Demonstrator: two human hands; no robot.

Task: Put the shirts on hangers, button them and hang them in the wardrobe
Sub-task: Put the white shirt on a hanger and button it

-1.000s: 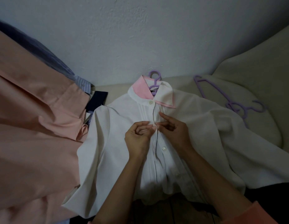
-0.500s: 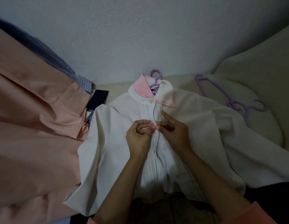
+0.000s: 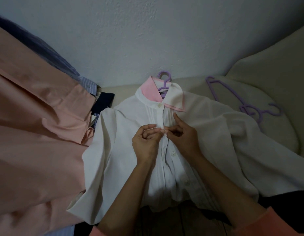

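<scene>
A white shirt (image 3: 127, 137) with a pink-lined collar lies flat on a cream surface, front up. A purple hanger (image 3: 164, 79) sits inside it, the hook poking out above the collar. My left hand (image 3: 147, 143) and my right hand (image 3: 183, 137) meet at the placket a short way below the fastened top button. Both pinch the shirt's front edges there, fingertips touching. One more white button shows lower on the placket, below my hands.
A peach shirt (image 3: 33, 133) fills the left side, with striped blue and dark garments (image 3: 90, 86) behind it. Spare purple hangers (image 3: 250, 106) lie on the cream cushion (image 3: 275, 79) at the right. A pale wall stands behind.
My hands stay at the same spot on the placket; the fingers have shifted slightly while working the fabric there. The shirt has not moved.
</scene>
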